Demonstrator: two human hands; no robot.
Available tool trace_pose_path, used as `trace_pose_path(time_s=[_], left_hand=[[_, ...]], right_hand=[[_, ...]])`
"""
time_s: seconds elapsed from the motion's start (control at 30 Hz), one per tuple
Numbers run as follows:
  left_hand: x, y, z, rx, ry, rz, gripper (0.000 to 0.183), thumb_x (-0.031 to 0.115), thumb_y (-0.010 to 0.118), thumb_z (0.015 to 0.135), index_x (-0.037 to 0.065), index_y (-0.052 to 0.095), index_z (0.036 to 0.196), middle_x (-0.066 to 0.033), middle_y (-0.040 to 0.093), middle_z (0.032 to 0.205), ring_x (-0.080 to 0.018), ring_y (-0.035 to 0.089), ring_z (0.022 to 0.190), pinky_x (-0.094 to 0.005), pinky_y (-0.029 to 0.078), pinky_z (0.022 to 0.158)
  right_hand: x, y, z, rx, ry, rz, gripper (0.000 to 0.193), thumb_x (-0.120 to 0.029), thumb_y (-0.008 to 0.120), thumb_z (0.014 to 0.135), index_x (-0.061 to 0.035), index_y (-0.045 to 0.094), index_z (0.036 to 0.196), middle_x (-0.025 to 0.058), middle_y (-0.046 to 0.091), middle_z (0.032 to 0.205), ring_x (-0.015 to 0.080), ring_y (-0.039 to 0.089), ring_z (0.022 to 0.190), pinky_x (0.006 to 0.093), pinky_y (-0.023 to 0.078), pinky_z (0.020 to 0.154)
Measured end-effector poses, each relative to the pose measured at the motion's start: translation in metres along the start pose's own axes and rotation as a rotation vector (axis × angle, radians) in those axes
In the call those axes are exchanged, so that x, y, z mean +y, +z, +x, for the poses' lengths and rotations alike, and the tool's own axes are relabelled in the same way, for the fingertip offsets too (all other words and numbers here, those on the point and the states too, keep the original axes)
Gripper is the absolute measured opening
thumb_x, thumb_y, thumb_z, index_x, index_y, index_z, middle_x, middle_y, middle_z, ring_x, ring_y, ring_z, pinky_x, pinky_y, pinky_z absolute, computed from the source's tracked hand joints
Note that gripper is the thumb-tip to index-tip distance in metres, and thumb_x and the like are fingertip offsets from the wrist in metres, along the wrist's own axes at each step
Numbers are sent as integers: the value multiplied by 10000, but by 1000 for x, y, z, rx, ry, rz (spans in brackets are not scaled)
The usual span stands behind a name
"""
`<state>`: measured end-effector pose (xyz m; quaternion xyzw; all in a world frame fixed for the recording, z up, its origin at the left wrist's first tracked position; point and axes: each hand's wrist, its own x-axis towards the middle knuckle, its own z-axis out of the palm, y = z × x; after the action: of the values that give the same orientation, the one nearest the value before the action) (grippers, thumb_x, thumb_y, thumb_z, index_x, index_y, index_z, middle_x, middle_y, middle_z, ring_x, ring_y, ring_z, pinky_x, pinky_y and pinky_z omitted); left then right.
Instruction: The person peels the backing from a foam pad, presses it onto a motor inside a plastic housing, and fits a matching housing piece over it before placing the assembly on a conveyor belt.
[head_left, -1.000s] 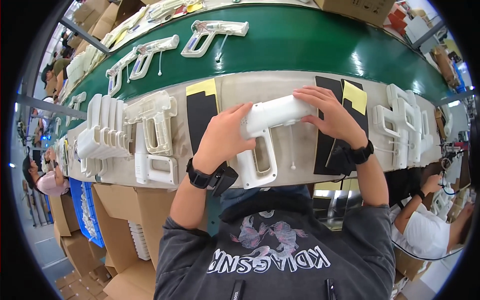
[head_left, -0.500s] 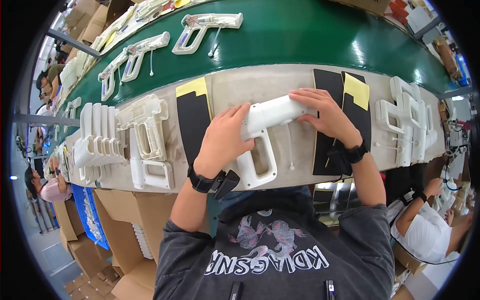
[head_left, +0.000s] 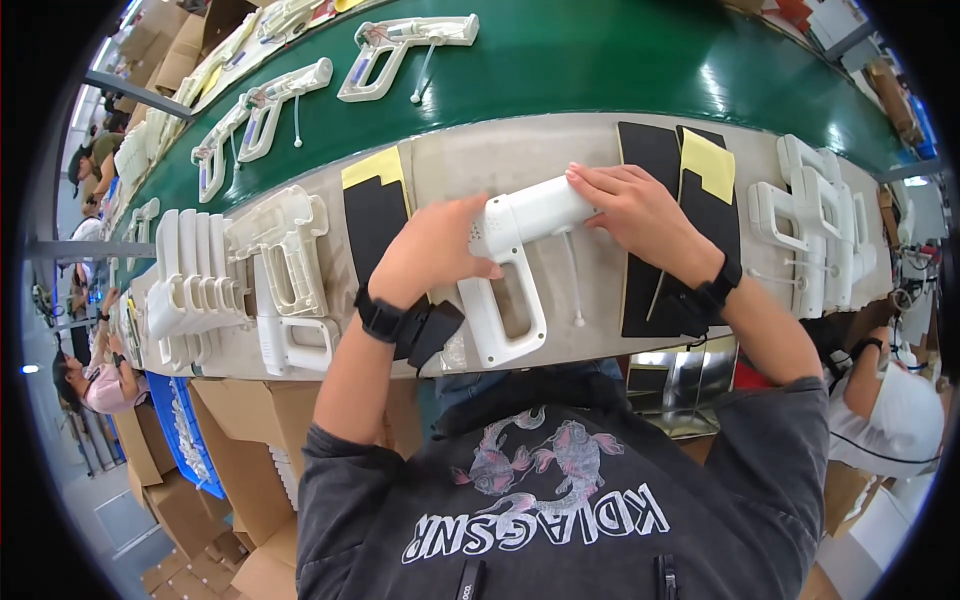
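A white gun-shaped plastic housing with a looped handle lies on the bench in front of me, its handle pointing toward me. My left hand is curled around its left end, thumb below and fingers above. The right end of its barrel sits in my right hand, fingers over the top and thumb underneath. A thin white cord with a small knob hangs from the barrel's underside. My palms hide both ends of the housing.
Black pads with yellow patches flank the housing. Stacked white half-shells stand left, and assembled housings lie right. Beyond, a green conveyor carries open shells with wiring. Cardboard boxes and a blue crate stand below left. Co-workers sit on both sides.
My left hand has slid back toward the housing's left end, uncovering more of its vented area. The right hand stays on the barrel end. The whole view has shifted slightly.
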<state>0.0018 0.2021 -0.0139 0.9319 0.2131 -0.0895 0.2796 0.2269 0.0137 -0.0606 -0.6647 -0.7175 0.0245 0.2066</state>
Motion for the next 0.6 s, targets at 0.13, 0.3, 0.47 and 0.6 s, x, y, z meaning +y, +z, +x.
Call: trace_pose_path(time_s=[0.13,0.3,0.47,0.6], left_hand=[[-4,-5,10,-126,10,-54,870,293,933,576,-17,603,1319,-241,673,1193,-381,657,1108,-408,514,972],[-23,5,14,-143,46,-106,872,289,934,573,14,603,1332,-221,653,1204,-382,630,1139,-415,501,992],[-14,6,5,-97,104,-160,891,291,941,558,57,595,1345,-191,597,1268,-386,569,1202,-453,471,1014],[23,-3,-44,156,101,34,872,219,917,591,85,540,1366,-154,560,1268,-364,505,1237,-477,401,1030]], right_hand=[[1,-8,12,-116,5,-18,618,-222,823,771,-12,619,1316,139,663,1296,295,631,1148,410,472,1018],[21,-26,48,-354,38,106,588,-349,837,778,-22,682,1242,155,696,1199,336,630,1135,416,475,1000],[38,-23,53,-545,123,493,615,-317,871,781,-20,654,1275,108,686,1177,266,640,1063,368,495,949],[22,-48,43,-581,237,686,598,-260,876,791,-23,628,1280,63,667,1137,180,623,1031,322,495,930]])
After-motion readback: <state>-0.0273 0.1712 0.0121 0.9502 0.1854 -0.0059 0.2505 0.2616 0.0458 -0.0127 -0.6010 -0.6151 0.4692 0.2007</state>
